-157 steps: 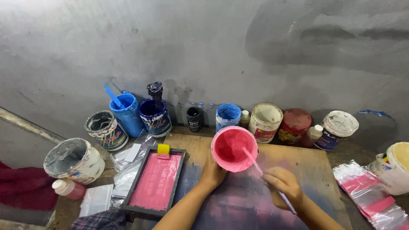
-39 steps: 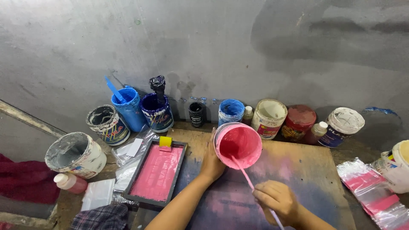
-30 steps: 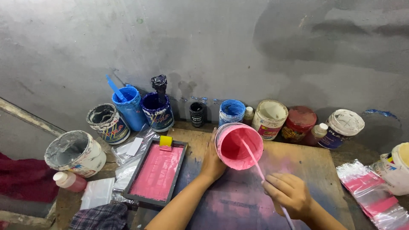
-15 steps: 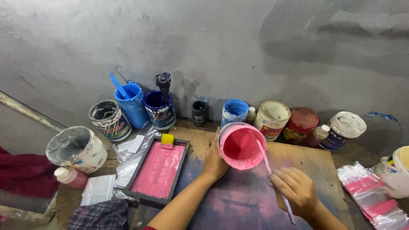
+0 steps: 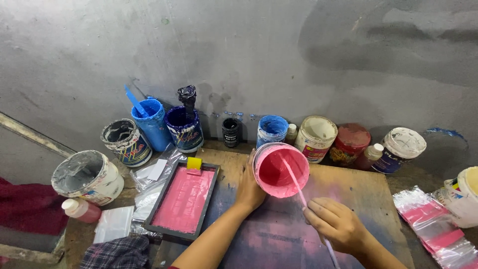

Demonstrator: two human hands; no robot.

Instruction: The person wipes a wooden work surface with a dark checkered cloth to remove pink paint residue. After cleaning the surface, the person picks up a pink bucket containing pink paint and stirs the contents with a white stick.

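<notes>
A tub of pink paint leans toward me on the stained wooden board. My left hand grips its left side and holds it tilted. My right hand is closed around a pink-coated stir stick, whose far end dips into the paint. A black-framed screen coated in pink lies flat to the left, with a small yellow-handled scraper at its far end.
Several paint tubs and small bottles line the grey wall behind the board. A white bucket and a pink bottle stand at left. Plastic bags with pink smears lie at right beside a white tub. Checked cloth lies near me.
The stick has swept round inside the tilted pink tub, and my right hand has shifted with it. My left hand has stayed on the tub's side.
</notes>
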